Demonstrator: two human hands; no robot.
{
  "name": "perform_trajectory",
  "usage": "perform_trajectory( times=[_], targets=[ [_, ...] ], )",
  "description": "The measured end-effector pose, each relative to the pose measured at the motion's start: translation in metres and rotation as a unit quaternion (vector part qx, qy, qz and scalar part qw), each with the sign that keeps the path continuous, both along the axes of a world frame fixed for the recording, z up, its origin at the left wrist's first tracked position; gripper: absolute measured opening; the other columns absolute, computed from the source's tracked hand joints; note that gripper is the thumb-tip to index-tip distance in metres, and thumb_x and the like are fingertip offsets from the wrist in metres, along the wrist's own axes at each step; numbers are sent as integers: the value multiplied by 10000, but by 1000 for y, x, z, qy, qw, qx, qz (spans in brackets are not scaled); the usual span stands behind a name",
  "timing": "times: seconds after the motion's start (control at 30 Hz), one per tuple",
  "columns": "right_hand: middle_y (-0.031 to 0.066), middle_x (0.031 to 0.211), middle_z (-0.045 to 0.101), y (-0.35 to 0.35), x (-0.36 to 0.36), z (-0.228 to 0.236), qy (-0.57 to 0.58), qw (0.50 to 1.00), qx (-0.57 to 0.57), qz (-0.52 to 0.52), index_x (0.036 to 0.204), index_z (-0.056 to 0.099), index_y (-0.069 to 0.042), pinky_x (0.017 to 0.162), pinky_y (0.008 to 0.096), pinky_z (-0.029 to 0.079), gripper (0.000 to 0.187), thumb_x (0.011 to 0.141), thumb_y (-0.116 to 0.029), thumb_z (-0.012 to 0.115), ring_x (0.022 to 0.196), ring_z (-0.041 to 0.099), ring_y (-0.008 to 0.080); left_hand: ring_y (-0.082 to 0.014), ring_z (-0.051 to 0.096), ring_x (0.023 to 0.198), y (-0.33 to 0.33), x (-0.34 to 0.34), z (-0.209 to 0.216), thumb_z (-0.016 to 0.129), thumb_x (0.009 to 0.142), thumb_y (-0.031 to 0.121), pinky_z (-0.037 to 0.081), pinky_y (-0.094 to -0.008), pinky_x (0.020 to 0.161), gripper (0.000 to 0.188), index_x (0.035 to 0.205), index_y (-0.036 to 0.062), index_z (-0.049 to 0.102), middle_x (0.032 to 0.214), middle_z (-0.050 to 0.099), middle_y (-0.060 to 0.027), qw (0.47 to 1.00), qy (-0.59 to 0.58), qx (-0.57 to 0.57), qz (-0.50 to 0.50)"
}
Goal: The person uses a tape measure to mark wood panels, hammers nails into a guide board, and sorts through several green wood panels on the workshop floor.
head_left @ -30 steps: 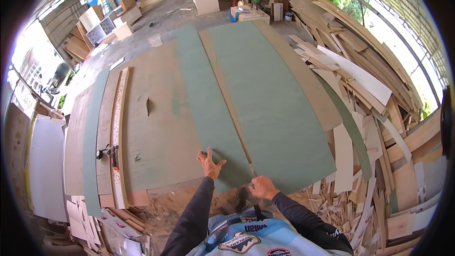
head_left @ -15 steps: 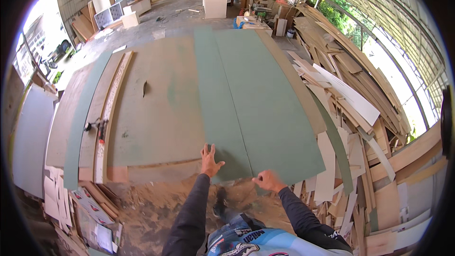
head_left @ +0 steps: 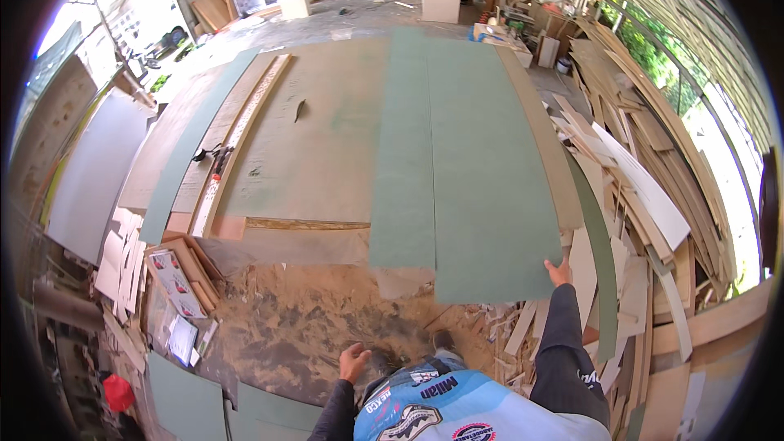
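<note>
A: Where is the right hand (head_left: 559,272) working?

B: It is holding the wide green panel (head_left: 494,171) by its right edge, close to the near right corner. The thumb is lying over the top face; the other fingers are mostly hiding, so I cannot tell how firmly they are pressing.

A: And the left hand (head_left: 354,362)?

B: That one is hanging well apart from the panel, near the person's shirt (head_left: 441,408) and above the dusty floor (head_left: 286,310). Its fingers are bending loosely, leaving it half wide, and it is carrying nothing that I can see.

A: How is the wide panel lying?

B: Flat, on the right side of the work area. A narrower green panel (head_left: 402,155) is running along its left side, with a thin dark seam showing between them. The wide one is reaching farther toward the person at the near end. Along its right side a brown strip (head_left: 543,147) is showing.

A: What is occupying the left?

B: A large brown board (head_left: 327,167) is spreading beside the narrower panel. Farther left, a long speckled bar (head_left: 245,135) is lying lengthwise, with a red-and-black tool (head_left: 219,165) resting across it. Beyond that, a long green strip (head_left: 202,139) is stretching from near to far.

A: And on the far right?

B: Wooden offcuts (head_left: 645,126) are piling up there.
</note>
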State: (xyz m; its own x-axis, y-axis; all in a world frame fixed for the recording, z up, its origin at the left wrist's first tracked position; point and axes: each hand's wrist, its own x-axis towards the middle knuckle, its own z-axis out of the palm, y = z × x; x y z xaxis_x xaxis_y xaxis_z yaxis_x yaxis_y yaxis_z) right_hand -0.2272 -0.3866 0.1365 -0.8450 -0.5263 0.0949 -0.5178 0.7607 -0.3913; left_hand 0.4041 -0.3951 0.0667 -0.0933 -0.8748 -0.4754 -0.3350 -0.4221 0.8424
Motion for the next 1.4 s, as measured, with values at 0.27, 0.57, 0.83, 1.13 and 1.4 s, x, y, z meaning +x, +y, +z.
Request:
perform_trajectory(
  times=[0.27,0.57,0.83,1.13,1.4],
  targets=[
    [83,883,674,-2,-59,83,-436,866,-150,192,984,644,35,748,318,492,364,907,-318,604,795,626,174,-213,511,1197,-6,-217,132,661,882,325,426,-338,975,586,1268,-82,492,1231,580,-180,927,246,40,-279],
    [36,866,628,30,39,60,-483,839,-204,145,905,624,-21,745,282,456,266,924,-277,552,797,576,113,-69,560,755,11,-319,202,606,893,144,451,-249,653,117,946,41,625,890,636,7,887,411,-45,208],
    [69,962,651,-57,138,77,-807,464,-331,156,1022,604,-17,873,317,469,271,856,-182,467,928,612,208,-120,561,645,14,-150,237,597,847,145,493,-257,637,123,762,62,566,725,558,-8,782,284,-283,477],
    [95,1071,636,-167,168,64,-882,341,-301,126,1100,579,-57,887,428,484,357,873,-332,569,963,611,285,-259,596,1027,122,-14,347,472,904,294,470,-394,907,369,1130,19,573,1122,620,-104,662,584,-231,408],
    [106,969,626,-113,257,87,-938,253,-169,163,964,574,12,882,387,486,285,692,-53,519,928,606,265,-289,509,1193,233,-25,180,449,903,280,391,-427,1020,463,1285,21,489,1283,546,-121,524,438,-399,612]
  ],
)
